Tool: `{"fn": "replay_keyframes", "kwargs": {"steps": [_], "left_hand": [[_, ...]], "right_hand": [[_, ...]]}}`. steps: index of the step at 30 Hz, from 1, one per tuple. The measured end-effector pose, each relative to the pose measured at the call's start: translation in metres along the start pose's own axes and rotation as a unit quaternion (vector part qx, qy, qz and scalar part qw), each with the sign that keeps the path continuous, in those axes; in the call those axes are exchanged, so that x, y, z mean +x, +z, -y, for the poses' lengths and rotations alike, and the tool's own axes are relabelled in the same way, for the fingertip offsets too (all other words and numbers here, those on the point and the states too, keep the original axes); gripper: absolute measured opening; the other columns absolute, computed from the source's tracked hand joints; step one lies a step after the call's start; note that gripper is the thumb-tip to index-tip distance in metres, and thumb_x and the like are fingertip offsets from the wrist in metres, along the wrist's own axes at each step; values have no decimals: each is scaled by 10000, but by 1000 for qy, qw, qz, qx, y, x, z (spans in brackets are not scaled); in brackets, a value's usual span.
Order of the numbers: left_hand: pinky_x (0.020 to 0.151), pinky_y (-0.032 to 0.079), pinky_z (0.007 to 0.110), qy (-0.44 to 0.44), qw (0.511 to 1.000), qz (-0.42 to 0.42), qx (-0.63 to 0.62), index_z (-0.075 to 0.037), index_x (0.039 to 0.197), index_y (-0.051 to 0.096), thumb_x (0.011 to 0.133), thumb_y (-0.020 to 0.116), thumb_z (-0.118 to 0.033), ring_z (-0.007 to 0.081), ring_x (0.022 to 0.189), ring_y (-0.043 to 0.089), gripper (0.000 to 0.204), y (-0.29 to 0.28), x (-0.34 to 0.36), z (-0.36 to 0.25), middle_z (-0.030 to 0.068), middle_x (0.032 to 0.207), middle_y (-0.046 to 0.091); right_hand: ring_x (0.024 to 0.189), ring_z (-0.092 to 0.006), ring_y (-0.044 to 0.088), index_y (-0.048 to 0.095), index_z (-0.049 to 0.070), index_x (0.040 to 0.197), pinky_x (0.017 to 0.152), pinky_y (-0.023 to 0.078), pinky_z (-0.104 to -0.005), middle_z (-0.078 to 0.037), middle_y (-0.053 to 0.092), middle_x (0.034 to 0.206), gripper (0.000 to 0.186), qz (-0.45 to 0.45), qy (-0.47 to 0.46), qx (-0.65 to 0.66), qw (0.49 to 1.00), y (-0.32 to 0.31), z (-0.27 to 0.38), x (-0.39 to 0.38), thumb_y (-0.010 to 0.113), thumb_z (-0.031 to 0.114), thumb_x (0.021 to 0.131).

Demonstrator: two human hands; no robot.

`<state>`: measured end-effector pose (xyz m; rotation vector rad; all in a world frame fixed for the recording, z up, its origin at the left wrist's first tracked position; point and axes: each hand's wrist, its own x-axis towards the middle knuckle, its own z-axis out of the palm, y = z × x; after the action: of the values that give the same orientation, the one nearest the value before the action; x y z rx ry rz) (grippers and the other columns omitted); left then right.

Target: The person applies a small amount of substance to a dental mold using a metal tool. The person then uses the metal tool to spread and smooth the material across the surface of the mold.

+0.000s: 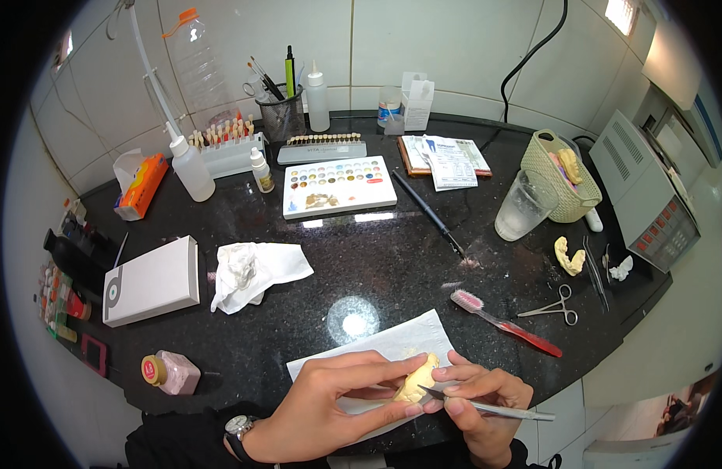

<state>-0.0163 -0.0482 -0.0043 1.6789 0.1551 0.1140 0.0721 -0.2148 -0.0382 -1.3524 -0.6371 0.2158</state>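
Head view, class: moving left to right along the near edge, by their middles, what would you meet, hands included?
Pink-filled bottle → wristwatch → left hand → yellow cast → right hand.

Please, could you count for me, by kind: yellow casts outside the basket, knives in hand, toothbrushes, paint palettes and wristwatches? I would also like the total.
Yellow casts: 2
Knife in hand: 1
Toothbrush: 1
Paint palette: 1
Wristwatch: 1
Total: 6
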Motion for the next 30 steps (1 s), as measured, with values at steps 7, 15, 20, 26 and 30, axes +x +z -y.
{"fn": "replay_keyframes", "kwargs": {"steps": [7, 15, 20, 26, 30], "left_hand": [[762, 558, 277, 4, 1000, 8, -14, -46, 1184, 593, 764, 733, -84, 144, 840, 632, 444, -2, -1, 3, 115, 939, 652], [764, 556, 275, 3, 1000, 9, -5, -45, 1184, 593, 766, 731, -84, 144, 837, 634, 442, -3, -2, 4, 111, 937, 653], [826, 526, 260, -7, 999, 33, -16, -67, 1232, 565, 821, 684, -105, 137, 885, 611, 429, -5, -1, 3, 86, 958, 606], [825, 527, 260, -3, 999, 31, -10, -64, 1229, 567, 820, 685, -105, 141, 886, 612, 428, -4, -1, 4, 86, 955, 607], [805, 545, 278, -1, 1000, 18, -5, -58, 1204, 582, 786, 715, -96, 149, 873, 627, 441, -3, -1, 3, 103, 948, 635]], "right_hand": [[885, -273, 671, 613, 0, 792, 1007, 373, -488, -199, 675, 760, 140, 17, -2, -1, 1000, -2, 0, 0, 703, 99, 752], [870, -276, 671, 614, 1, 801, 1004, 374, -487, -213, 675, 776, 134, 47, -10, -16, 999, -3, 1, 3, 699, 95, 757], [886, -272, 667, 615, -1, 799, 997, 381, -484, -199, 674, 740, 111, 16, 3, 9, 1000, -2, 2, 1, 689, 72, 762], [903, -272, 662, 615, -5, 799, 1004, 376, -478, -197, 671, 735, 115, 27, 4, -2, 1000, -1, 2, 2, 692, 69, 759], [893, -265, 666, 618, -1, 795, 1006, 374, -474, -175, 671, 701, 115, 26, 4, -5, 1000, -1, 2, 2, 697, 73, 757]]}}
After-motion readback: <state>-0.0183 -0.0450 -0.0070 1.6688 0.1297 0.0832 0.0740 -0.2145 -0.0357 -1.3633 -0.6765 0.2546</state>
